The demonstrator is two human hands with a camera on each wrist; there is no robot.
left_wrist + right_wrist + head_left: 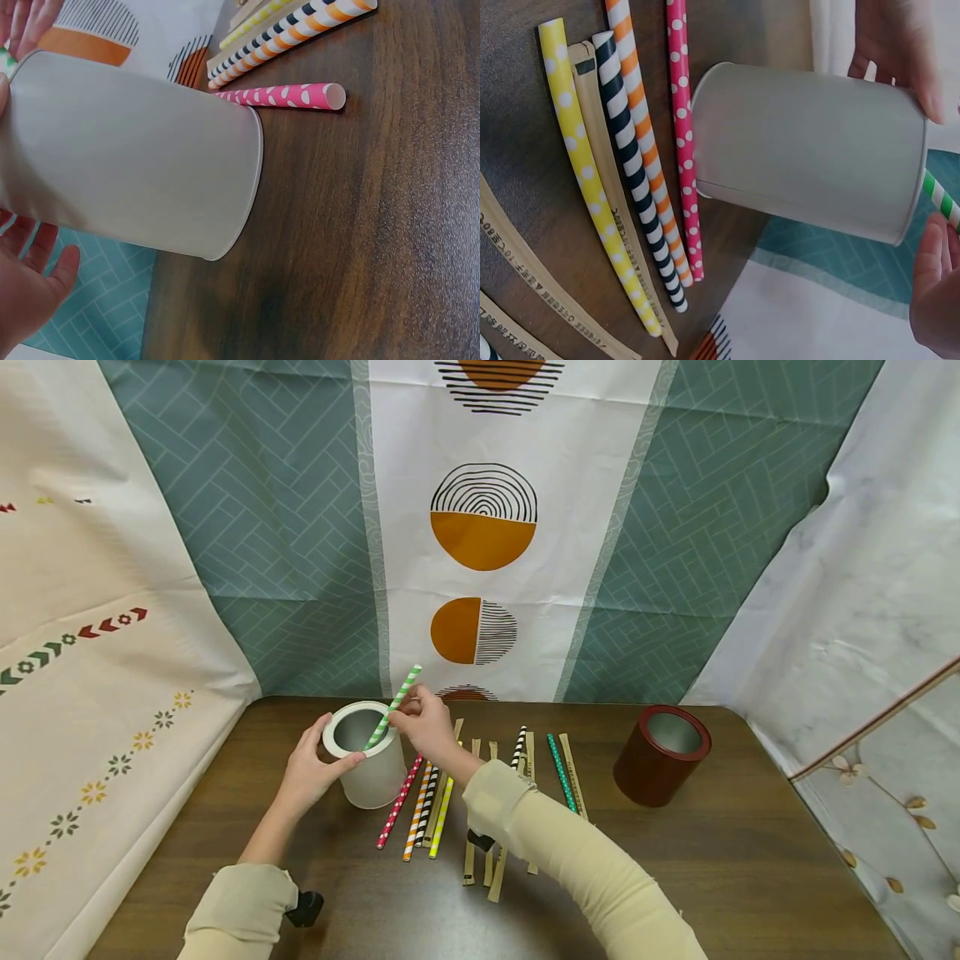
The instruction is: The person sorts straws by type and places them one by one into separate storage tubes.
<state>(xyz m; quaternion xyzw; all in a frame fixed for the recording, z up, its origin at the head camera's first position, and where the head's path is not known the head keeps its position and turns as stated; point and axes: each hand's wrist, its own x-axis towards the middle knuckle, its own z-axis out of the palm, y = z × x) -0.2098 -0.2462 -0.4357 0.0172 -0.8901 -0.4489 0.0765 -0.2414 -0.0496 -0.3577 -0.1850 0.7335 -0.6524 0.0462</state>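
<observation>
A white can [371, 785] stands at the left of the table, its top open. My left hand [318, 768] holds it by the rim from the left, thumb at the front. Between thumb and fingers my right hand [429, 722] pinches a green-and-white striped paper straw [409, 683]. The straw leans over the can's mouth with its lower end inside the rim. Beside the can lie a pink dotted straw [681, 97], an orange striped straw [649, 150], a black striped straw [630, 157] and a yellow dotted straw [581, 157].
Several brown paper wrappers [495, 887] lie in the middle, with another black striped straw [519, 743] among them. A teal dotted straw [558, 768] lies farther right. At the right stands a dark red can [643, 772]. Patterned cloths [300, 527] hang behind the table [720, 860].
</observation>
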